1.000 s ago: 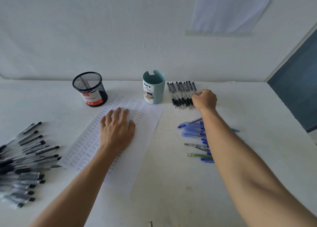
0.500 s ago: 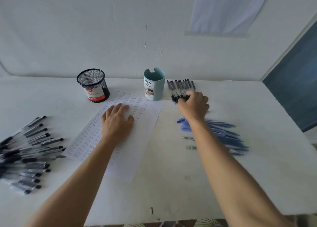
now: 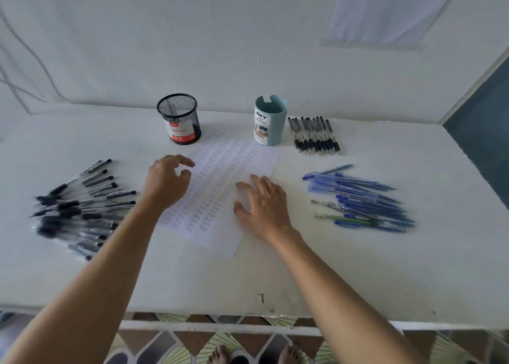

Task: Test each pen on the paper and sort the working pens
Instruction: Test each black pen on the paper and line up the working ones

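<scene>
A white paper sheet covered in rows of small pen marks lies in the middle of the table. My left hand hovers over its left edge, fingers curled and apart, holding nothing. My right hand rests flat on the sheet's right side, fingers spread and empty. A pile of black pens lies at the left. A pile of blue pens lies at the right. A neat row of black pens sits at the back right, beside the blue cup.
A black mesh pen cup and a light blue desk organiser cup stand at the back near the wall. The table's front edge is close to me, with patterned floor and bare feet below.
My right hand has pulled back from the row of black pens onto the paper. My left hand has lifted and shifted left. The camera has tilted down.
</scene>
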Demonstrator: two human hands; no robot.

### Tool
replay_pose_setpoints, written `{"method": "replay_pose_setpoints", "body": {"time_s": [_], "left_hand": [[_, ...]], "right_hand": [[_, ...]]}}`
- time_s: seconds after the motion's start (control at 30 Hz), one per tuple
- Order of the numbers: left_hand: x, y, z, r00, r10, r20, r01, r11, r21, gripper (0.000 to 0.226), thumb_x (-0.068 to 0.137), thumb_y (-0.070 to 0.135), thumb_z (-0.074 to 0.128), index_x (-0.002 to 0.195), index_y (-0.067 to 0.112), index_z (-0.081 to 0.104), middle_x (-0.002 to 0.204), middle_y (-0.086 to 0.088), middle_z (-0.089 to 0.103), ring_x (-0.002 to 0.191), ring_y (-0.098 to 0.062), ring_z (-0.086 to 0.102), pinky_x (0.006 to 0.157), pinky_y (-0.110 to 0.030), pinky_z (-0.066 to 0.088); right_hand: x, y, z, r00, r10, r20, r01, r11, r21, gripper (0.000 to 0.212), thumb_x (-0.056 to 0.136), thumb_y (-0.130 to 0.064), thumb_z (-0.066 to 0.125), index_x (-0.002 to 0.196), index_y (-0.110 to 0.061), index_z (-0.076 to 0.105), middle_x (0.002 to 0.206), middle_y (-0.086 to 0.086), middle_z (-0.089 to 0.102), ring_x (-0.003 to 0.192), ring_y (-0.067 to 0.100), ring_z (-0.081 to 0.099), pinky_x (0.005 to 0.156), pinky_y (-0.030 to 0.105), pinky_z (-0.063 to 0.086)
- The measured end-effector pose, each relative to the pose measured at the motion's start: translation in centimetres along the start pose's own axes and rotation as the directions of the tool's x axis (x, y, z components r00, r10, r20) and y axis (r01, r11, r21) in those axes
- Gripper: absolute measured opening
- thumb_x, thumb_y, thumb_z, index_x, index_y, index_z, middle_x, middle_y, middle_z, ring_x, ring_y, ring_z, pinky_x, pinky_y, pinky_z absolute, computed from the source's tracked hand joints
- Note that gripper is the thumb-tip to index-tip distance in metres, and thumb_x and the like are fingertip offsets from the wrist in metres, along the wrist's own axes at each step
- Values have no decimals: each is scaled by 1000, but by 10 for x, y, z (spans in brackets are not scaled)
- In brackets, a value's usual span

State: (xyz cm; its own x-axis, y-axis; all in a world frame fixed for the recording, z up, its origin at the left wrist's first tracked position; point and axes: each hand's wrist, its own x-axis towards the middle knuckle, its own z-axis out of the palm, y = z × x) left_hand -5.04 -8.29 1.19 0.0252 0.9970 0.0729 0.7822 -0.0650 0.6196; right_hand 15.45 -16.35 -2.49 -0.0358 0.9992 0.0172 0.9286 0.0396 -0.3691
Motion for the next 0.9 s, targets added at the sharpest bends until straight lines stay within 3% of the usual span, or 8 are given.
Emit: {"method": "replay_pose_setpoints", "body": {"time_s": [0.13, 0.27, 0.4, 0.53, 0.63, 0.73, 0.8, 0.9], "left_hand": [[-19, -34, -19, 984, -121, -134, 165, 905, 392, 36, 89, 14, 57, 123, 19, 65, 140, -11, 53, 131, -33, 36, 106, -48, 27], [-32, -57, -34, 942, -261, -212, 333, 813, 477, 37, 82, 12, 57, 117, 5, 65, 136, -13, 51, 125, -33, 35, 101, -47, 27], [-38, -62, -37, 945, -247, -215, 324, 803, 500, 21, 87, 10, 58, 102, 8, 73, 132, -10, 59, 122, -35, 39, 98, -46, 27], [-37, -60, -40, 957, -182, -224, 271, 832, 484, 20, 95, 13, 61, 106, 20, 76, 130, -6, 64, 121, -34, 42, 97, -46, 26], [-38, -58, -34, 956, -12, -292, 132, 909, 394, 17, 99, 16, 56, 108, 16, 71, 125, -9, 66, 128, -32, 42, 104, -48, 20], [-41, -48, -29, 875, 291, -388, -207, 947, 244, 16, 103, 18, 50, 113, 9, 59, 114, -14, 69, 120, -35, 54, 104, -46, 25], [-45, -32, -27, 838, 383, -389, -402, 915, 35, 14, 107, 15, 41, 118, 11, 46, 100, -14, 68, 91, -32, 63, 83, -38, 42], [-53, 1, -23, 910, 237, -340, -354, 871, -341, 11, 108, 18, 32, 112, 23, 41, 68, -4, 47, 55, -18, 42, 50, -29, 34]], "right_hand": [[-2, -2, 4, 1000, 16, 5, -16, 999, -46, 63, 89, -50, 30, 147, -28, 41, 162, 9, 27, 150, 29, 18, 119, 45, 12], [-3, -5, 8, 999, 32, -28, -34, 998, -46, 70, 85, -53, 22, 147, -28, 42, 161, 7, 28, 150, 28, 18, 120, 46, 12], [-5, -6, 9, 999, 35, -21, -36, 998, -46, 70, 86, -52, 21, 149, -28, 39, 163, 7, 24, 152, 26, 15, 121, 46, 9], [-6, -5, 8, 999, 34, 8, -33, 999, -37, 65, 91, -49, 26, 152, -28, 34, 165, 6, 19, 153, 26, 10, 123, 45, 5], [-6, -3, 8, 999, 19, 28, -18, 999, -40, 55, 100, -43, 34, 153, -28, 30, 166, 6, 14, 153, 25, 6, 124, 45, 2], [-8, -3, 7, 999, 7, 33, -5, 999, -50, 54, 102, -39, 35, 154, -27, 27, 167, 6, 11, 154, 25, 3, 124, 44, 0], [-9, -4, 6, 1000, 9, 30, -7, 999, -43, 54, 102, -39, 35, 154, -27, 27, 167, 5, 10, 154, 24, 2, 124, 44, -2], [-8, -3, 7, 1000, 13, 13, -12, 999, -32, 54, 102, -39, 37, 154, -28, 28, 167, 4, 12, 154, 23, 3, 124, 43, -1]]}}
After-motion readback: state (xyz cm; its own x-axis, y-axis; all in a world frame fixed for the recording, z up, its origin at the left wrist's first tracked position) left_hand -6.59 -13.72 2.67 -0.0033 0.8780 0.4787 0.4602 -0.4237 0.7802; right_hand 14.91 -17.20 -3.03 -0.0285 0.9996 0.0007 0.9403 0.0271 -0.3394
